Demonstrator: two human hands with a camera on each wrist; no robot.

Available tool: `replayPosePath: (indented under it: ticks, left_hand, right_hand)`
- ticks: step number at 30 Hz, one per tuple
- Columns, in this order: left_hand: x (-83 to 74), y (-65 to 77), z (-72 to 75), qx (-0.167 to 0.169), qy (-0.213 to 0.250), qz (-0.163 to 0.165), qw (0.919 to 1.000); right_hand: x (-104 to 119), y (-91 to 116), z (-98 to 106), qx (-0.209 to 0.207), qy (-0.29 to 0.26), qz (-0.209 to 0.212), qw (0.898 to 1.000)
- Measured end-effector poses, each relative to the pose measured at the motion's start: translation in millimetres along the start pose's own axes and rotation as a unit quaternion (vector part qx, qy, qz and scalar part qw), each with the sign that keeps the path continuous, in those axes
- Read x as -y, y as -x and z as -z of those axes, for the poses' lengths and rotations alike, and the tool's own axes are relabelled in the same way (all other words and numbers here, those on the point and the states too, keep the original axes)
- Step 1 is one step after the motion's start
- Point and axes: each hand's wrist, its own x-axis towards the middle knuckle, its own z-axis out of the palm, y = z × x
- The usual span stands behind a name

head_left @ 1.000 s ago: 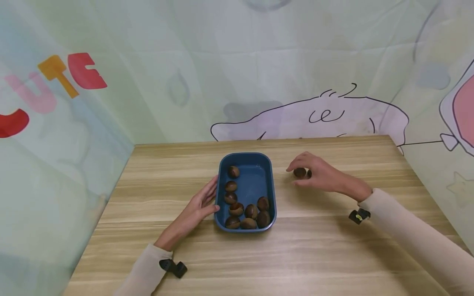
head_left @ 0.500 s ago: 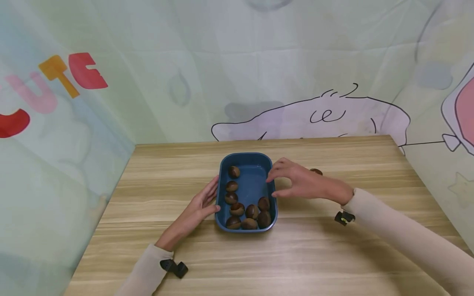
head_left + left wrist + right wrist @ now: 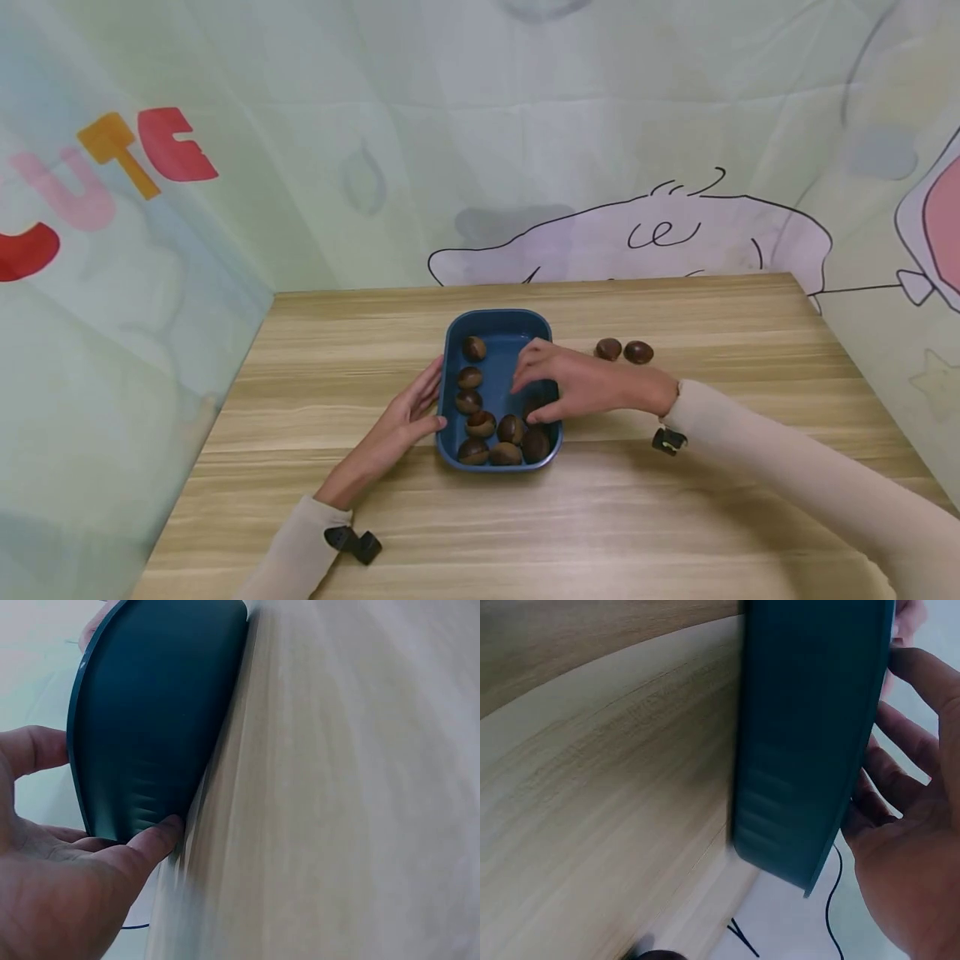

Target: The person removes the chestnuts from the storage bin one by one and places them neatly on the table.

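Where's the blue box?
In the head view, the blue box is on the table, left hand at its left side, right hand over its right rim.

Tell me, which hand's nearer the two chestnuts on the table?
Right. The right hand is left of those chestnuts, partly over the blue box; the left hand, farther left, touches it.

- Box on table, backdrop behind.
- Box chestnuts: a row down the left wall, more grouped at the near end.
- Two chestnuts on the table right of the box, side by side, behind right forearm.
- Left hand at box's left wall.
- Right hand across its right rim.
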Motion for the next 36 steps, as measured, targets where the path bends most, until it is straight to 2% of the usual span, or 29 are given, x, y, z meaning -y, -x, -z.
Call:
replayPosePath:
  ticks: [5, 8, 16, 22, 27, 36]
  left_hand:
    - [-8.7, -1.1, -4.1, -0.01, -0.002, 0.037, 0.9993]
    - [-10.2, -2.1, -4.8, -0.014, -0.001, 0.043, 0.999]
    - [-9.1, -3.8, -2.9, -0.017, -0.004, 0.045, 0.9988]
    - [-8.8, -3.6, -4.6, -0.014, -0.004, 0.04, 0.9991]
    - [-8.8, -2.3, -5.0, -0.017, 0.003, 0.036, 0.9992]
    - [-8.7, 1.1, -6.9, -0.019, 0.013, 0.033, 0.9992]
  right_hand:
    - [-3.3, -8.9, -5.3, 0.036, 0.006, 0.016, 0.999]
    - [-4.0, -15.6, -7.6, 0.059, 0.021, 0.024, 0.998]
    - [1.4, -28.2, -5.4, 0.095, 0.09, 0.034, 0.991]
    - [3.1, -32.4, -12.1, 0.117, 0.133, 0.034, 0.984]
    - [6.3, -38.0, -17.1, 0.13, 0.151, 0.032, 0.979]
    - [14.8, -42.4, -19.4, 0.144, 0.174, 0.0, 0.974]
